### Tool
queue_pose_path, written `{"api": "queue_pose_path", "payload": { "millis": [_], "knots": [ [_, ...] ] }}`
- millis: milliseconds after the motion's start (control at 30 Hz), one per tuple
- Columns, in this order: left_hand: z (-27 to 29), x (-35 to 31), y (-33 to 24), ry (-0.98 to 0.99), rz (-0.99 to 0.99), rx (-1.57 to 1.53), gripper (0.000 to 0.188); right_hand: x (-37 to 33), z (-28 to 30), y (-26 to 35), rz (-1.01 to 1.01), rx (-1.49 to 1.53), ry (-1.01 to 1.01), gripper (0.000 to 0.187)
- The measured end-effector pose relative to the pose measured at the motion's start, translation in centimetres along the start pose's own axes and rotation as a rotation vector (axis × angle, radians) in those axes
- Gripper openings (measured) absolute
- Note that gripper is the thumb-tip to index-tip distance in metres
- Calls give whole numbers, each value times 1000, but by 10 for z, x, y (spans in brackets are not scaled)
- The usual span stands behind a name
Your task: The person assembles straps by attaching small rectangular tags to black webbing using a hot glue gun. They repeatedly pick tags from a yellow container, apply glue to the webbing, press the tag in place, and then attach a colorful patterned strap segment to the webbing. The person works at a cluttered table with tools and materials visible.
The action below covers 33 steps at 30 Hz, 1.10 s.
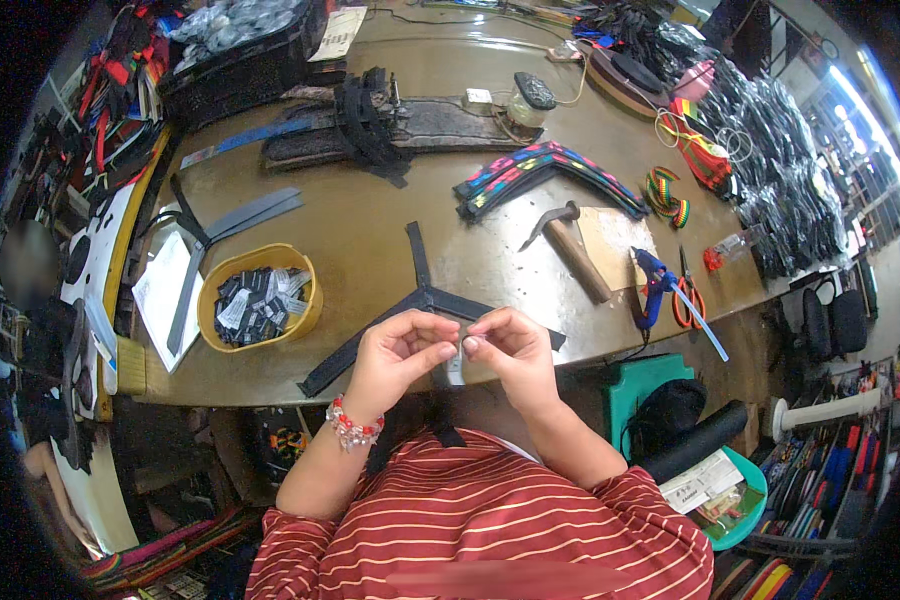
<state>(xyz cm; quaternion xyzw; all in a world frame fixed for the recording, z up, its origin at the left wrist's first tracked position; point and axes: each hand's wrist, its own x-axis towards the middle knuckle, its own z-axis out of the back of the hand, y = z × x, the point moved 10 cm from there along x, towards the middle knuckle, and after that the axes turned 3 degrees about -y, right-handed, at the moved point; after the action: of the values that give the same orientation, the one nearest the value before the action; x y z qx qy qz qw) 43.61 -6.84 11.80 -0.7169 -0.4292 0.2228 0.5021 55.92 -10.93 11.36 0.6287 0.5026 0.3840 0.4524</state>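
Small label pinched between left hand and right hand, just over the black strap; probably light, limp; best gripped by edges.

We see a small white label pinched upright at the table's near edge, just in front of a dark, three-armed strap piece lying flat.
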Motion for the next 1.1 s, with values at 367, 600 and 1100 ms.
{"api": "queue_pose_path", "payload": {
  "millis": [367, 600, 1100],
  "knots": [
    [8, -12, -4, -164, -65, 141, 18, -3, 1, -8, -36, 44, 55, 19],
    [9, -14, -5, -157, -64, 122, 18, -3, -4, -6, -77, -48, 79, 18],
    [72, 2, 32, -392, 18, 234, 9, -44, 221, 65, 533, -642, -1119, 27]
  ]
}}
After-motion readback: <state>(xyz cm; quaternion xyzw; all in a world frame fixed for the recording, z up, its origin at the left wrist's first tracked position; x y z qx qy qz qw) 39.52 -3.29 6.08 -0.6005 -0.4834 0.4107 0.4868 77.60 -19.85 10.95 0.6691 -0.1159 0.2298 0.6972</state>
